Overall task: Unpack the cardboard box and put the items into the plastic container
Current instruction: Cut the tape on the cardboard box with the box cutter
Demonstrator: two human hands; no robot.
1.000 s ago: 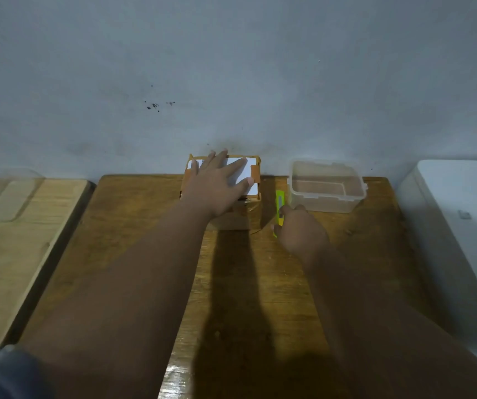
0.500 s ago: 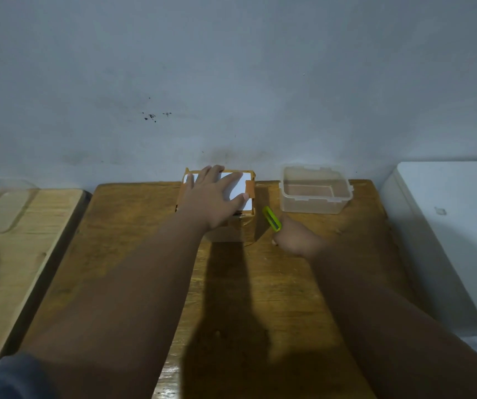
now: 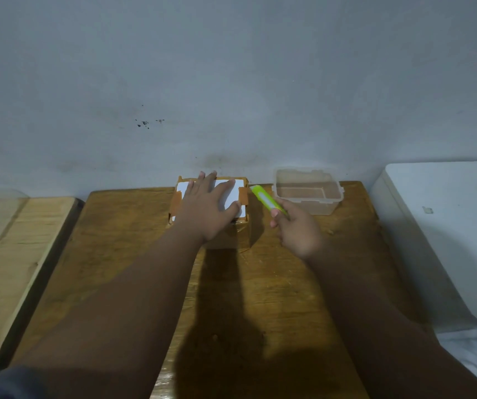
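A small cardboard box [image 3: 241, 236] with brown tape and a white label on top stands at the far edge of the wooden table [image 3: 116, 240], against the wall. My left hand [image 3: 207, 210] lies flat on its top, fingers spread. To the right of the box, my right hand [image 3: 296, 230] grips a green utility knife [image 3: 266, 200], lifted off the table with its tip pointing up-left toward the box's right top corner. A clear plastic container [image 3: 307, 190] without a lid stands right of the knife and looks empty.
A lighter wooden surface [image 3: 4, 254] adjoins the table on the left. A white appliance or cabinet [image 3: 447, 226] stands close on the right. The grey wall runs right behind the box and container.
My right hand has picked the green knife up from the table and tilted it toward the box. My left hand has stayed pressed on the box top.
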